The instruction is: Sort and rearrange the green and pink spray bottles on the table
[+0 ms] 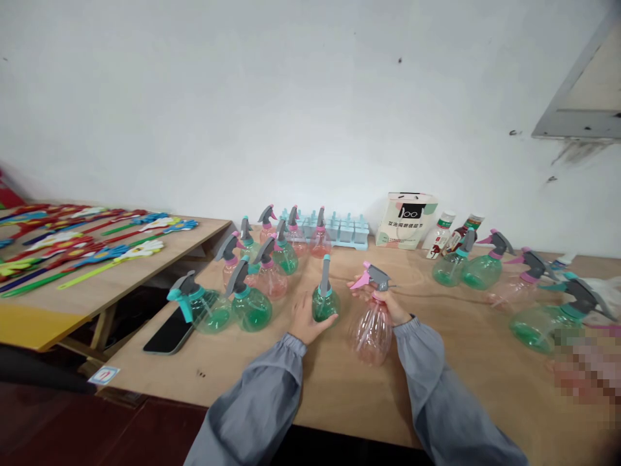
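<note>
My left hand is wrapped against the side of a green spray bottle that stands upright, its grey nozzle pointing away from me. Beside it, my right hand grips a pink spray bottle at the neck, just under the grey and pink trigger head. Some of that hand's fingers are hidden behind the bottle. To the left, several more spray bottles stand grouped, among them a green one and a pink one.
A dark phone lies near the left edge of the wooden table. At the back are a light blue mould rack and a printed paper bag. More spray bottles stand right. Colourful hand-shaped sticks cover another table.
</note>
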Demonstrator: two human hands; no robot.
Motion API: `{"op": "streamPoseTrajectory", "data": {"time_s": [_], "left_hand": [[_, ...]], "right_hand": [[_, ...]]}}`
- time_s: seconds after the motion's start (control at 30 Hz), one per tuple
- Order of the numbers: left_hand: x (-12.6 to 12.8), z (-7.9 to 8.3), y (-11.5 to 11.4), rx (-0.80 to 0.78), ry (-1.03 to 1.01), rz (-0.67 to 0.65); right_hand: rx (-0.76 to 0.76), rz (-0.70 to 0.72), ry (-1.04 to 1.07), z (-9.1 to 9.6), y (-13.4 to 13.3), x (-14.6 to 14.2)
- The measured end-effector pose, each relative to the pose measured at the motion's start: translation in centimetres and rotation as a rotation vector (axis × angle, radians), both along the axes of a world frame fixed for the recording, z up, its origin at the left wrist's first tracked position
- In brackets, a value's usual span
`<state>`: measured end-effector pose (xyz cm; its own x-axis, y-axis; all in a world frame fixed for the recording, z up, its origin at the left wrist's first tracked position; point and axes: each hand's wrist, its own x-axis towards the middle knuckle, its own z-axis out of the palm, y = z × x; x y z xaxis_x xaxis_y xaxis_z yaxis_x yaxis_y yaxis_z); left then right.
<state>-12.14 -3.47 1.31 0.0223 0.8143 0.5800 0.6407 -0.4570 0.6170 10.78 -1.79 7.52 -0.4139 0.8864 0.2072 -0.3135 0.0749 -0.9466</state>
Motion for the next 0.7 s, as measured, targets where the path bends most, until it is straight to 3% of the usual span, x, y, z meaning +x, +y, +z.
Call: {"op": "streamPoseTrajectory", "data": {"time_s": [0.27,0.53,0.7], "left_hand": [[-0.1,0.1,0.0,0.016,0.008,-0.007],[0.0,0.1,-0.1,0.003,0.017,0.01],[-0.1,-0.1,0.0,-0.003,0.011,0.005]], "right_hand": [[-0.019,-0.221,-0.002,-0.3,-0.1,0.2],[0.02,-0.241,-0.102,-0.1,-0.8,2.3],[0.085,-0.57,-0.169,-0.4,-1.6,7.7]]}}
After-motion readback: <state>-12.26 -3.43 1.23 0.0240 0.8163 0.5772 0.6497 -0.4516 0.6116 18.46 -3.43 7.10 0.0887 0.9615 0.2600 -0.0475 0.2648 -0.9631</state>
